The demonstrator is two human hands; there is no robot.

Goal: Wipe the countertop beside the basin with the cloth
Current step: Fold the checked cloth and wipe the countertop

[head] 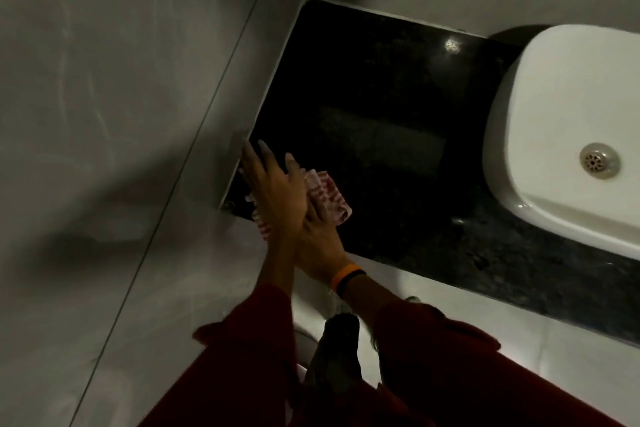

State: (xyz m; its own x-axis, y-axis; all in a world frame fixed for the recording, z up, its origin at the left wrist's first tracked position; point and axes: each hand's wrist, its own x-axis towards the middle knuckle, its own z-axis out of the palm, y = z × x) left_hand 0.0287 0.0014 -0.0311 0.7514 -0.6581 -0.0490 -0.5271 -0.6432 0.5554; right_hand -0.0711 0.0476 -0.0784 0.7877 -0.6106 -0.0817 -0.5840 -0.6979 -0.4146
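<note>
The red-and-white patterned cloth [325, 198] lies bunched on the dark stone worktop [381, 107] at its near left corner, right where the slab meets the grey side wall [121, 80]; part of it hangs just over the near edge. Both hands press down on it. The left hand [273, 184] lies flat with fingers spread, its fingertips reaching to the wall joint, gripping nothing but pinning the cloth under its palm. The right hand [318, 236], with orange and black bands [346, 276] at the wrist, sits under and beside the left, its fingers resting on the cloth; whether they curl round the fabric cannot be told, as the left hand covers them. The white basin [568, 121] stands well apart at the right end of the worktop, its metal drain [599, 161] showing. The wide stretch of worktop between the cloth and the basin looks bare and glossy, but the light is too dim to show wipe marks, so how much is already done cannot be judged; that middle stretch and the far corner may remain.
</note>
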